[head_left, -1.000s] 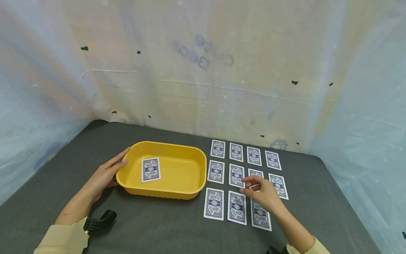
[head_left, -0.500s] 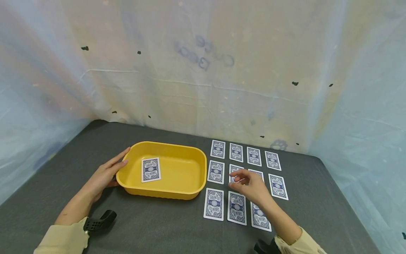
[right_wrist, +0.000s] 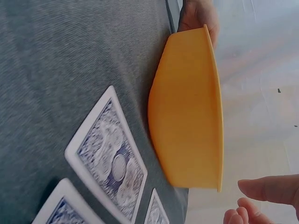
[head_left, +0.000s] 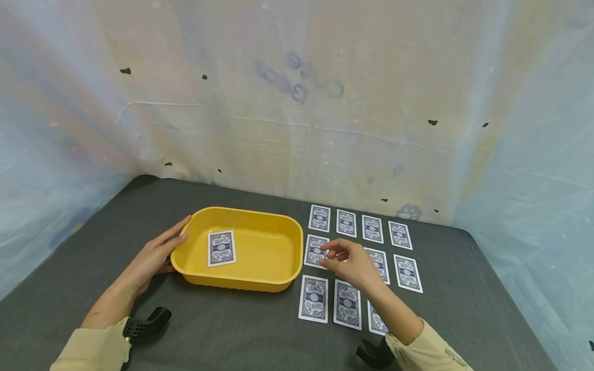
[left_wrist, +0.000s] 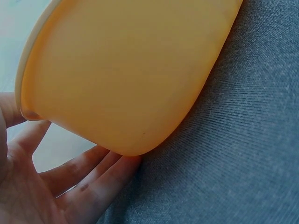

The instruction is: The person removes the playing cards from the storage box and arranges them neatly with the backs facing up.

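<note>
With my left hand (head_left: 150,257) flat against the yellow tub (head_left: 246,278), my right hand (head_left: 352,260) (fingers loosely bent, holding nothing) hovers over the middle-row card (head_left: 316,251), which a careless pinch could skew.

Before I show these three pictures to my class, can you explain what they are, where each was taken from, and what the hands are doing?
There is no machine here: a person works with two bare hands and wears three cameras. The wide picture comes from a camera on the head, looking down at a grey table. The two close-ups come from cameras on each wrist.

On the table stands a yellow tub with one playing card lying face down inside. Beside it, more face-down cards are laid out in rows.

The left hand rests flat against the tub's end; the left wrist view shows its fingers beside the tub's wall. The right hand hovers over the middle row with fingers loosely curled. Whether it touches or holds a card cannot be told.
</note>
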`<state>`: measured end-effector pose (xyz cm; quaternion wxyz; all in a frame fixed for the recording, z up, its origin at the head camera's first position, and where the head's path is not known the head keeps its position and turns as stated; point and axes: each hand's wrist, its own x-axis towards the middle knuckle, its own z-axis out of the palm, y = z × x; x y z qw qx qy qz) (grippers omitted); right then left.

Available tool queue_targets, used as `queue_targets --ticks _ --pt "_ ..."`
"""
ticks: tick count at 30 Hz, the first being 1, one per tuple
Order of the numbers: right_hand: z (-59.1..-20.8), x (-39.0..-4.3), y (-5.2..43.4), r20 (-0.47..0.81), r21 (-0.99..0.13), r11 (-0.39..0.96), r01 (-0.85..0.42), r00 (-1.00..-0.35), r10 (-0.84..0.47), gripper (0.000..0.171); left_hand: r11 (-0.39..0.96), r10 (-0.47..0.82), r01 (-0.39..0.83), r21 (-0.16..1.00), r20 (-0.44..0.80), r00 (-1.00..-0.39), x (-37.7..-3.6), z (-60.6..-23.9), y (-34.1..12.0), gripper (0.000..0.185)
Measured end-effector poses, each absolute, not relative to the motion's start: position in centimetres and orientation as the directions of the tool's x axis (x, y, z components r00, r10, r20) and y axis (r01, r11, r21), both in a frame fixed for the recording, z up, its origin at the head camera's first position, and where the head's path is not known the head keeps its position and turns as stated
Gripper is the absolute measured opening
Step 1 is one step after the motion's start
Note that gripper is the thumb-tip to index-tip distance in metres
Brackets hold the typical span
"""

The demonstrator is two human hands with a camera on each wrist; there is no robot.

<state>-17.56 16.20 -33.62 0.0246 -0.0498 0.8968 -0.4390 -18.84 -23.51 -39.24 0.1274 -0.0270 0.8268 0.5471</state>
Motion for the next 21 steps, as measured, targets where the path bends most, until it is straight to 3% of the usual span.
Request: queue_targets --ticks 21 --pt "-32.9 -19.0 12.0 -0.002 -0.854 0.511 -0.100 -0.981 -0.196 0.025 0.382 0.109 -0.169 0.909 -0.226 -0.968 -18.7 -39.2 -23.6 0.068"
